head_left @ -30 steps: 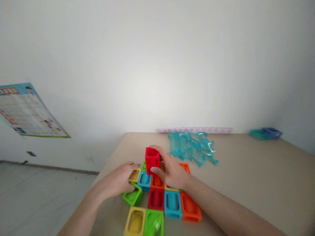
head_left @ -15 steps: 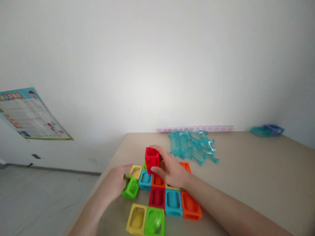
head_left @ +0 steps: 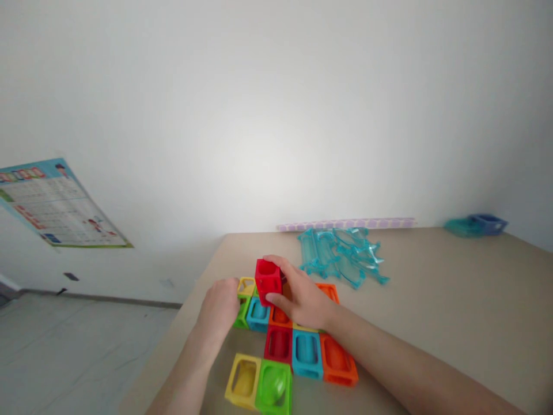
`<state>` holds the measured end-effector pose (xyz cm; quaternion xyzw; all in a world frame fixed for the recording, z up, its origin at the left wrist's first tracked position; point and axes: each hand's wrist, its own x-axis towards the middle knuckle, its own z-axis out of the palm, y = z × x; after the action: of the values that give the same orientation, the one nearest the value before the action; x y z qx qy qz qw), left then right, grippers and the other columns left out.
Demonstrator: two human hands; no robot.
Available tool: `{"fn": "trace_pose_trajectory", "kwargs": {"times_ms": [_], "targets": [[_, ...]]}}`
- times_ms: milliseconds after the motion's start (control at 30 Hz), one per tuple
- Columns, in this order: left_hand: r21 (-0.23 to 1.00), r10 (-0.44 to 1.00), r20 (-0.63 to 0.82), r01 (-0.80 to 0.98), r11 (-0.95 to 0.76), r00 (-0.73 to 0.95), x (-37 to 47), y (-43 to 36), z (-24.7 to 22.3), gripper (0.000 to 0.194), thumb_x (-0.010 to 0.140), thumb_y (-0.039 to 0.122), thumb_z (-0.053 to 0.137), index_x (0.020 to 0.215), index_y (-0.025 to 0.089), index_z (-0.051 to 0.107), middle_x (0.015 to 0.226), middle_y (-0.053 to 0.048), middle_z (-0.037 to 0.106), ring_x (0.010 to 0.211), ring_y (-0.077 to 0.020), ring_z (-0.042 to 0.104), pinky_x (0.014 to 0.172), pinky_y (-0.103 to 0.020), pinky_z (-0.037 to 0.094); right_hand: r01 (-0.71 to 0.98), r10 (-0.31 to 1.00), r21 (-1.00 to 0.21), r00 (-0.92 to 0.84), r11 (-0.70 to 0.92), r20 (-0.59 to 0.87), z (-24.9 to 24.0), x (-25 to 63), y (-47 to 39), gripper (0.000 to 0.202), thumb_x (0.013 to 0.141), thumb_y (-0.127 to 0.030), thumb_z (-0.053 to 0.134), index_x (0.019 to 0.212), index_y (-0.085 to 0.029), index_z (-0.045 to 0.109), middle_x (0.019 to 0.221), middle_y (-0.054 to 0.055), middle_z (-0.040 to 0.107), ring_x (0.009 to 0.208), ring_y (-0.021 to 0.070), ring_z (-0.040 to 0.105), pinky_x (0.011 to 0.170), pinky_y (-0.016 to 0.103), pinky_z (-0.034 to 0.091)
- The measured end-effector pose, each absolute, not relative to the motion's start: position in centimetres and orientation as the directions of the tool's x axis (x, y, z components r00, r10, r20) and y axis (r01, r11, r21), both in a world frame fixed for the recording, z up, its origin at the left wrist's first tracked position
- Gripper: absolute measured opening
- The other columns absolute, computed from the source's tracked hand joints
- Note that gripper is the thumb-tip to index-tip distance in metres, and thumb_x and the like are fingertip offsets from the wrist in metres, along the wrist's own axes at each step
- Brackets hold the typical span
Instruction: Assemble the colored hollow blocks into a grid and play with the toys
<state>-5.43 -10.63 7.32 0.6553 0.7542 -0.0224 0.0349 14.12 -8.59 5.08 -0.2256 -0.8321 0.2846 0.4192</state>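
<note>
My right hand (head_left: 305, 297) grips a red cube block (head_left: 268, 278) with hollow openings, thumb in front and fingers behind, above the joined blocks. My left hand (head_left: 219, 305) is curled round the left side of a green block (head_left: 242, 314), its fingertips partly hidden. That green block sits against a blue block (head_left: 258, 324) and just in front of a yellow block (head_left: 247, 280). Nearer me in the cluster are a dark red block (head_left: 279, 358), another blue block (head_left: 307, 372) and an orange block (head_left: 340, 377). My right hand covers part of the cluster.
A yellow block (head_left: 231, 396) and a green block (head_left: 273, 410) stand side by side at the near edge. Clear teal plastic pieces (head_left: 341, 253) lie behind. A purple patterned strip (head_left: 345, 224) runs along the wall. A dark blue container (head_left: 490, 225) stands at the far right.
My left hand has moved the green block up and to the right; tilted and apart before, it now lies against the blue block. My right hand keeps the red block in place.
</note>
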Motion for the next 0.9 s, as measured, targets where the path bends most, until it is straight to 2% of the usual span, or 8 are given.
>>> {"fn": "trace_pose_trajectory", "kwargs": {"times_ms": [100,167,267,433,567,733,900], "targets": [[-0.014,0.993,-0.04,0.994,0.106,-0.107,-4.5,-10.2,7.2,0.028,0.087,0.012,0.042,0.096,0.015,0.067,0.094,-0.015,0.072,0.092,-0.0248,0.069,0.077,-0.031,0.049,0.101,0.605,-0.677,-0.558,0.729,0.568,5.0,14.1,-8.6,0.057,0.088,-0.032,0.059,0.139,-0.022,0.034,0.135,0.01,0.052,0.121,0.0238,0.052,0.102,0.04,0.04],[-0.083,0.993,-0.01,0.989,0.119,-0.121,-4.2,-10.1,7.3,0.029,0.088,0.013,0.04,0.096,0.014,0.067,0.093,-0.016,0.071,0.089,-0.0269,0.07,0.074,-0.034,0.051,0.089,0.605,-0.682,-0.556,0.726,0.57,4.9,14.1,-8.6,0.057,0.088,-0.032,0.059,0.138,-0.022,0.034,0.132,0.011,0.053,0.118,0.0239,0.053,0.101,0.039,0.041],[-0.171,0.986,-0.001,0.972,0.165,-0.167,-4.8,-10.4,7.6,0.023,0.087,0.023,0.048,0.093,0.014,0.068,0.091,-0.018,0.071,0.089,-0.0313,0.069,0.07,-0.037,0.052,0.092,0.605,-0.679,-0.552,0.728,0.574,4.9,14.1,-8.6,0.057,0.088,-0.032,0.06,0.138,-0.021,0.035,0.129,0.011,0.055,0.116,0.0237,0.055,0.1,0.039,0.042],[-0.108,0.98,-0.053,0.977,0.183,-0.19,-6.1,-11.2,7.3,0.031,0.088,0.039,0.05,0.091,0.013,0.068,0.086,-0.018,0.071,0.086,-0.0304,0.07,0.07,-0.035,0.053,0.091,0.601,-0.677,-0.556,0.731,0.574,4.9,14.1,-8.6,0.058,0.088,-0.033,0.06,0.138,-0.02,0.035,0.132,0.011,0.054,0.118,0.0234,0.053,0.1,0.038,0.042],[-0.129,0.975,-0.009,0.967,0.218,-0.221,-5.2,-11.7,7.5,0.029,0.089,0.032,0.048,0.093,0.013,0.068,0.09,-0.019,0.071,0.088,-0.0303,0.069,0.073,-0.037,0.053,0.074,0.581,-0.661,-0.556,0.747,0.594,5.0,14.1,-8.6,0.057,0.087,-0.033,0.061,0.137,-0.02,0.036,0.131,0.01,0.055,0.116,0.0229,0.054,0.1,0.038,0.041],[-0.17,0.983,-0.087,0.975,0.144,-0.16,-4.4,-11.3,8.7,0.028,0.086,0.021,0.047,0.093,0.009,0.072,0.092,-0.024,0.071,0.089,-0.0358,0.07,0.071,-0.045,0.054,0.066,0.582,-0.673,-0.568,0.737,0.582,5.2,14.1,-8.7,0.056,0.087,-0.033,0.06,0.137,-0.02,0.037,0.129,0.011,0.055,0.114,0.0233,0.055,0.098,0.039,0.042],[-0.065,0.983,-0.136,0.991,0.116,-0.124,-4.4,-10.3,9.5,0.025,0.08,0.015,0.05,0.084,0.009,0.074,0.091,-0.027,0.071,0.088,-0.0378,0.07,0.072,-0.047,0.053,0.066,0.56,-0.649,-0.576,0.758,0.596,5.2,14.1,-8.7,0.058,0.085,-0.028,0.061,0.137,-0.02,0.036,0.132,0.011,0.054,0.117,0.0235,0.053,0.1,0.039,0.042]]}}
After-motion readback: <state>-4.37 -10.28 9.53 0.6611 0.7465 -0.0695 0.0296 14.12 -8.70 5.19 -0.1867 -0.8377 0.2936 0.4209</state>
